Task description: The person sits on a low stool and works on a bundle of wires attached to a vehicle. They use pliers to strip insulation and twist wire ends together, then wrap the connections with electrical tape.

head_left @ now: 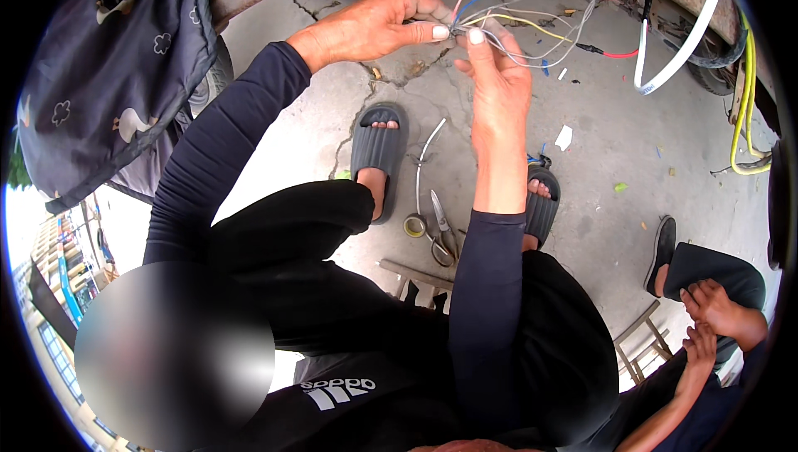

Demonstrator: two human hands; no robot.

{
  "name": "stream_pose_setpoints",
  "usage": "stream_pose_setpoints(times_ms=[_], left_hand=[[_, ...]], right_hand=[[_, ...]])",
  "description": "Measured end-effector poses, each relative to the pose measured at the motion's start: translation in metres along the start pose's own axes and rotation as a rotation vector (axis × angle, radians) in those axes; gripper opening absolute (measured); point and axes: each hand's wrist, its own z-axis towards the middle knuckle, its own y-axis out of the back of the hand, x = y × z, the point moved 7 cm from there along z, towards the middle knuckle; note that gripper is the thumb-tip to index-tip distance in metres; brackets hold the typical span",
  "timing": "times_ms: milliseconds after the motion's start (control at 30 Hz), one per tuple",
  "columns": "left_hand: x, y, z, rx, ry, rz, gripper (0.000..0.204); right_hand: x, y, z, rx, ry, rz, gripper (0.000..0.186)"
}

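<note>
1. Steadying above concrete floor (598, 169): wires (542, 29) are suspended there, best left untugged.
2. Wires are pinched by fingers of left hand (370, 29) and right hand (501, 90); grip should be matched.
3. Bunched section (458, 30), between both thumbs, should be kept aligned.

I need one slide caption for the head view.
Left hand and right hand hold coloured wires above a cracked floor.

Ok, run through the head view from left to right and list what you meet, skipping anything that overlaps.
Dark patterned cover → left grip → right grip → white scrap on the floor → curved white strip → yellow cable.
</note>
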Motion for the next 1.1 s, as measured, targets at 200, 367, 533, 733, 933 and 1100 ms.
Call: stream_pose_setpoints(times_ms=[200,367,533,733,933,1100], left_hand=[[0.001,0.030,-0.007,0.023,0.076,-0.151,0.047],[0.010,0.038,-0.007,-0.037,0.141,-0.187,0.053],[0.031,0.040,-0.015,-0.079,0.130,-0.102,0.045],[0.059,0.053,-0.053,-0.301,-0.094,0.907,0.034],[0.098,0.048,-0.066,-0.493,-0.081,0.972,0.030],[0.130,0.071,-0.121,-0.717,-0.216,0.948,0.033]], right_hand=[[-0.004,-0.018,0.022,0.038,0.013,0.102,0.029],[-0.006,-0.031,0.028,0.020,-0.006,0.245,0.021],[-0.020,-0.028,0.027,-0.051,-0.034,0.313,0.020],[-0.052,-0.014,0.017,-0.294,-0.095,0.344,0.021],[-0.086,-0.094,-0.008,-0.144,-0.171,-0.196,0.032],[-0.077,-0.201,0.002,0.004,0.730,-1.001,0.037]])
